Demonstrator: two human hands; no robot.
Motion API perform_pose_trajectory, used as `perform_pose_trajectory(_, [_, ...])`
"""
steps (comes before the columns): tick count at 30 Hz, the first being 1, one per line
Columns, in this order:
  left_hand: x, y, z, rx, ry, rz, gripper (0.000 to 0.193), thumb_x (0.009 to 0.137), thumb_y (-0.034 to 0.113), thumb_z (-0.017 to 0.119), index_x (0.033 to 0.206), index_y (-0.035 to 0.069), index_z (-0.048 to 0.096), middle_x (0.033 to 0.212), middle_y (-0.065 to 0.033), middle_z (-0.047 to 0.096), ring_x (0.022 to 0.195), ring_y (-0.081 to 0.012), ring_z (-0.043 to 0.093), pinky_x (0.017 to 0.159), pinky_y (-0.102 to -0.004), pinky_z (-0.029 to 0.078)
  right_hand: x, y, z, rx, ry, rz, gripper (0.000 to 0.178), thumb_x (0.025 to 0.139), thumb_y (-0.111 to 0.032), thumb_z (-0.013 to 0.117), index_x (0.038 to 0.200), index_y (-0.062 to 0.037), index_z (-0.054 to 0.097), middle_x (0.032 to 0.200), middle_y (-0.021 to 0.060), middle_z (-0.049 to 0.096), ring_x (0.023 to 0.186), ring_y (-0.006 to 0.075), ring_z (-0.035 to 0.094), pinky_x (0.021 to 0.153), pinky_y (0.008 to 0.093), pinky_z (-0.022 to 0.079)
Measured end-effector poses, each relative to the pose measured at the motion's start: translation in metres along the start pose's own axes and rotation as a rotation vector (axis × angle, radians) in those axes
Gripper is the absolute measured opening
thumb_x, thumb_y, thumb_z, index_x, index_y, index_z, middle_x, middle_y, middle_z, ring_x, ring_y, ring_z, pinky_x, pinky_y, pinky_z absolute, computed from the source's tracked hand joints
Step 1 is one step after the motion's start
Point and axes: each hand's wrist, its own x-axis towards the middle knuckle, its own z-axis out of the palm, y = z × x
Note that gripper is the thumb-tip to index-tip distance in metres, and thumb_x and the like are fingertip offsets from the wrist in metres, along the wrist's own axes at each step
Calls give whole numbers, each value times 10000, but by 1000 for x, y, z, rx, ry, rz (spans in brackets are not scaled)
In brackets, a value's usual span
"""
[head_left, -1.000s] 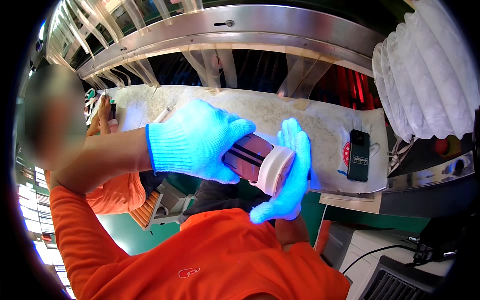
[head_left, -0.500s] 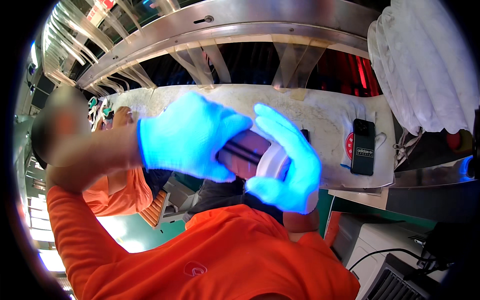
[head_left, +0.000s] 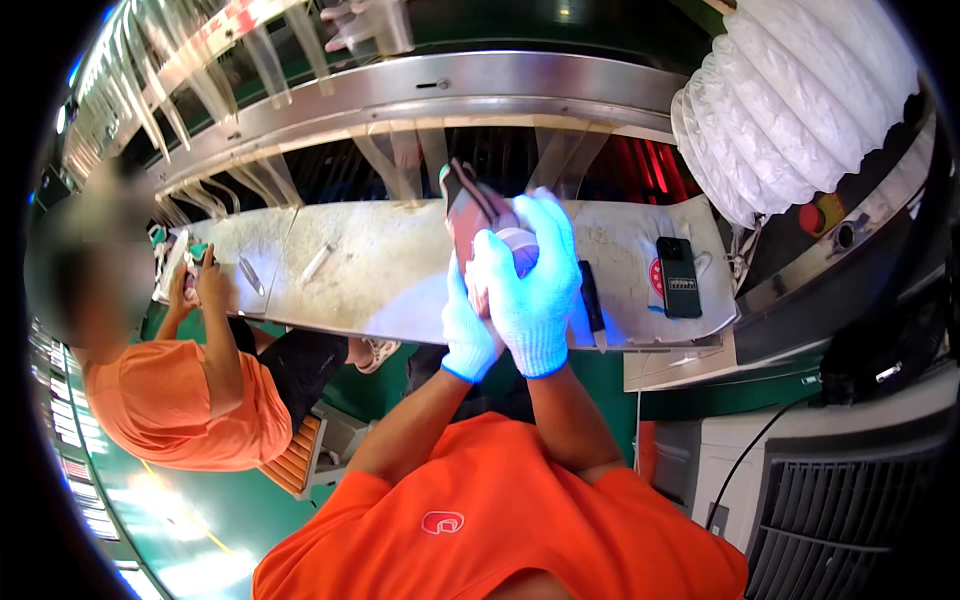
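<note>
Both my hands, in pale work gloves lit bright blue, are raised over the worktable around a shoe (head_left: 470, 225). It is brownish pink with dark stripes and a rounded lilac-white end; a bit of green shows at its far tip. My left hand (head_left: 466, 325) grips its near left side from below, fingers partly hidden. My right hand (head_left: 532, 285) wraps round the rounded end from the right. The shoe's far end points up and away, slightly blurred. Just right of my right hand, a slim black-handled tool (head_left: 590, 298) lies at the table's front edge.
On the pale worktable (head_left: 385, 255) lie a white stick-like tool (head_left: 318, 262), a grey slim tool (head_left: 252, 277) and a dark phone (head_left: 680, 278). Behind runs a metal rail (head_left: 330, 100) with clear strips. A white duct (head_left: 790, 110) hangs right. A co-worker (head_left: 185, 400) sits left.
The shoe has swung from lying crosswise to pointing away from me. My left hand has come from the far left to below it; my right hand has moved slightly left. The view has shifted.
</note>
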Motion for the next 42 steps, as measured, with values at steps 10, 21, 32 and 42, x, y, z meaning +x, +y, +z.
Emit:
perform_pose_trajectory(10, [-112, -2, -125, 229, -450, -167, 544, 1087, 165, 730, 1577, 70, 513, 1455, -171, 692, 1313, -315, 726, 1090, -488, 629, -88, -70, -95, 13, -596, -136, 495, 769, -122, 988, 1196, -23, 757, 1118, 149, 704, 963, 318, 714, 844, 399, 604])
perform_pose_trajectory(21, [-160, -48, -171, 473, -513, -603, 1020, 770, 316, 995, 1634, 90, 502, 1420, -192, 756, 1326, -326, 743, 1110, -413, 588, -144, 1, -93, 98, -822, 157, 522, 779, -117, 977, 1245, -23, 762, 1156, 146, 698, 1044, 308, 710, 915, 397, 600])
perform_pose_trajectory(32, [-114, 62, -158, 783, -655, 491, 657, 683, 75, 950, 1299, 78, 725, 1219, -120, 741, 1047, -333, 756, 840, -439, 619, -154, 0, -113, 130, -940, 282, 597, 790, -43, 966, 1351, -14, 764, 1290, 162, 650, 1172, 342, 665, 989, 411, 570])
perform_pose_trajectory(42, [-98, 50, -157, 602, -665, 426, 529, 675, 182, 1059, 1054, 148, 692, 1028, -80, 728, 925, -324, 744, 741, -420, 600, -151, 5, -105, 140, -892, 282, 596, 795, -65, 975, 1342, -26, 742, 1181, 136, 721, 1112, 328, 668, 929, 408, 552])
